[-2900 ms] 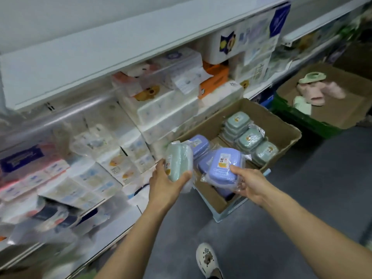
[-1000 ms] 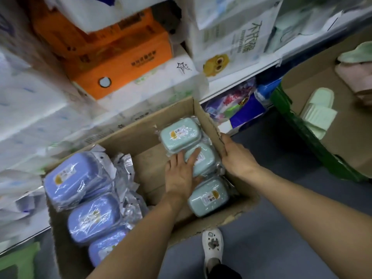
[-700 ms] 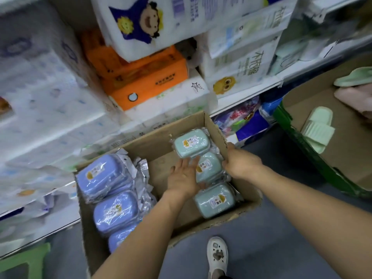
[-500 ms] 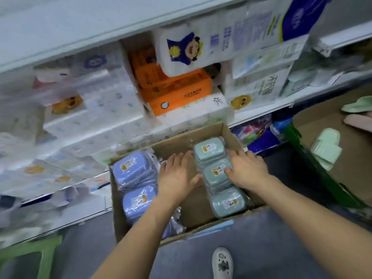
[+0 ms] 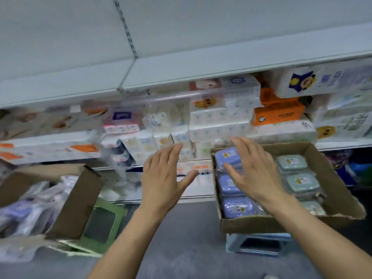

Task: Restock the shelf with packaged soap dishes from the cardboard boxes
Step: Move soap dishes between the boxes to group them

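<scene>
Store aisle with grey flooring and a long white shelf running across the top of the view, bare along its upper tier. Below it, at 12 o'clock, packs of tissue and an orange tissue box crowd the lower tier.

Your left hand hangs in the air at centre, fingers straight and spread wide, holding nothing. Your right hand is just beside it at 3 o'clock, equally wide and empty, hovering over the near-left part of a cardboard box.

That box sits on a pale blue stool at 4 o'clock. Inside, blue packaged soap dishes fill the left column and green packaged soap dishes the right, all wrapped in clear film.

To take the next load cleanly, you would probably do best to lower both hands onto one column and grip the dishes by their hard sides, since the film looks slippery.

At 8 o'clock stands a second cardboard box with a raised flap, holding blurred wrapped goods. A green stool sits just beside it. Both could crowd your feet if you step left towards the shelf.
</scene>
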A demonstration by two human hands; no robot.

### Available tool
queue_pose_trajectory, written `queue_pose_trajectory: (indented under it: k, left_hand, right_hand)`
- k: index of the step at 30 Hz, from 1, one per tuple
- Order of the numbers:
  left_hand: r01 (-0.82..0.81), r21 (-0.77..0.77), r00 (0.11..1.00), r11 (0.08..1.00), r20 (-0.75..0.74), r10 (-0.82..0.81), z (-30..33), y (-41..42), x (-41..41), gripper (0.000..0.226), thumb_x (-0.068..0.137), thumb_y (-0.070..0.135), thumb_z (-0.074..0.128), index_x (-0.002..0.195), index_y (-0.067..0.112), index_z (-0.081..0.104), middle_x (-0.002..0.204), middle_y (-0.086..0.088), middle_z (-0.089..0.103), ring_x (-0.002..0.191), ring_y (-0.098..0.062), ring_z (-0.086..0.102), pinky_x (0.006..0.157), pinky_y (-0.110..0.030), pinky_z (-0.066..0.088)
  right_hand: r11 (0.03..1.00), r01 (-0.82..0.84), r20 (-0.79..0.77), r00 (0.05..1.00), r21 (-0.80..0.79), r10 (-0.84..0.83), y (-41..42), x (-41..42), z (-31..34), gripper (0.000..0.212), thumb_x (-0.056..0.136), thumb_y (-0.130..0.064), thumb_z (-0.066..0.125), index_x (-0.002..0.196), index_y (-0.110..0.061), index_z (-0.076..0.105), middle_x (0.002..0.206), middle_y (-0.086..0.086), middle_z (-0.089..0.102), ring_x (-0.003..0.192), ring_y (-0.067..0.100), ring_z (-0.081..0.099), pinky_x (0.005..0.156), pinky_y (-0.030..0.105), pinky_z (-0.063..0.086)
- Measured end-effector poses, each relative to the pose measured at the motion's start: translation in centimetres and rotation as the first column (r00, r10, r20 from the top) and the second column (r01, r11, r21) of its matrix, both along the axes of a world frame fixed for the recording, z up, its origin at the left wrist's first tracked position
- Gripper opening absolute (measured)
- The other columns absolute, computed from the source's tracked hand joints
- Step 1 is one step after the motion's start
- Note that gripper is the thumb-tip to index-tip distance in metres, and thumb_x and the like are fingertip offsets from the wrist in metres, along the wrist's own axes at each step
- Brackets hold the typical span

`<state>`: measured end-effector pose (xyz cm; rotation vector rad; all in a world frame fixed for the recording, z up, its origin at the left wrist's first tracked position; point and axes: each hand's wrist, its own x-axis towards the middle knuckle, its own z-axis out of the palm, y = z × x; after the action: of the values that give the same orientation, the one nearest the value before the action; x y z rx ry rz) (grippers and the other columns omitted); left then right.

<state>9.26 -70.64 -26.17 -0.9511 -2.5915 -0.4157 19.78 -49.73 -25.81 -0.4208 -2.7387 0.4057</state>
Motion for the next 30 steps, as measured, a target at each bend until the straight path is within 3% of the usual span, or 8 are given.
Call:
queue_pose_trajectory:
  k: [4, 7, 10, 13, 25, 30]
  left_hand:
    - [-0.1, -0.011, 0.994, 0.995, -0.053, 0.099, 1.4, -10.5, -1.3, 0.073, 0.087, 0.068, 0.045, 0.14, 0.018, 0.049, 0.134, -0.001, 0.057, 0.121, -0.024, 0.053, 0.099, -0.042, 0.042]
    - [-0.177, -0.078, 0.984, 0.981, -0.004, 0.177, 1.3, -16.7, -3.0, 0.08, 0.085, 0.073, 0.04, 0.145, 0.02, 0.044, 0.141, -0.002, 0.052, 0.129, -0.025, 0.049, 0.104, -0.043, 0.04]
    - [-0.254, -0.081, 0.966, 0.964, 0.022, 0.257, 1.0, -21.9, -4.8, 0.084, 0.084, 0.077, 0.034, 0.149, 0.022, 0.037, 0.148, -0.002, 0.045, 0.135, -0.024, 0.042, 0.108, -0.044, 0.036]
    - [-0.332, -0.058, 0.942, 0.941, 0.026, 0.334, 0.2, -27.0, -6.3, 0.084, 0.085, 0.075, 0.037, 0.149, 0.021, 0.037, 0.146, -0.003, 0.046, 0.133, -0.025, 0.043, 0.106, -0.045, 0.039]
    - [-0.561, -0.081, 0.801, 0.824, 0.195, 0.565, -5.1, -46.0, -17.1, 0.078, 0.084, 0.07, 0.041, 0.145, 0.021, 0.039, 0.142, -0.002, 0.049, 0.128, -0.025, 0.047, 0.097, -0.046, 0.044]
    - [-0.465, -0.27, 0.813, 0.843, 0.247, 0.527, -8.6, -52.1, -22.3, 0.073, 0.082, 0.064, 0.04, 0.143, 0.024, 0.041, 0.132, -0.002, 0.057, 0.116, -0.028, 0.057, 0.092, -0.046, 0.047]
  right_hand:
    - [0.996, -0.084, -0.029, 0.996, -0.019, 0.083, -9.4, -3.7, 1.1, 0.067, 0.088, -0.052, 0.056, 0.144, -0.02, 0.039, 0.146, 0.007, 0.043, 0.131, 0.03, 0.043, 0.102, 0.045, 0.039]
    - [0.985, -0.172, -0.025, 0.985, -0.007, 0.172, -15.5, -6.6, 1.6, 0.07, 0.087, -0.056, 0.047, 0.147, -0.023, 0.034, 0.151, 0.008, 0.038, 0.135, 0.031, 0.038, 0.107, 0.045, 0.034]
    - [0.966, -0.256, 0.024, 0.966, -0.045, 0.258, -20.4, -9.8, 1.8, 0.072, 0.092, -0.054, 0.05, 0.153, -0.025, 0.023, 0.159, 0.004, 0.023, 0.144, 0.026, 0.023, 0.113, 0.042, 0.023]
    - [0.943, -0.324, 0.043, 0.944, -0.076, 0.328, -24.8, -13.0, 1.6, 0.073, 0.093, -0.052, 0.05, 0.154, -0.026, 0.018, 0.16, 0.001, 0.017, 0.146, 0.022, 0.018, 0.114, 0.04, 0.023]
    - [0.869, -0.47, 0.127, 0.863, -0.153, 0.489, -40.3, -30.4, -3.7, 0.067, 0.092, -0.04, 0.054, 0.149, -0.021, 0.026, 0.148, 0.004, 0.033, 0.131, 0.028, 0.036, 0.096, 0.043, 0.042]
    - [0.846, -0.486, 0.227, 0.818, -0.221, 0.529, -46.5, -37.1, -6.9, 0.065, 0.093, -0.036, 0.055, 0.149, -0.02, 0.028, 0.148, 0.007, 0.035, 0.13, 0.03, 0.037, 0.097, 0.042, 0.04]
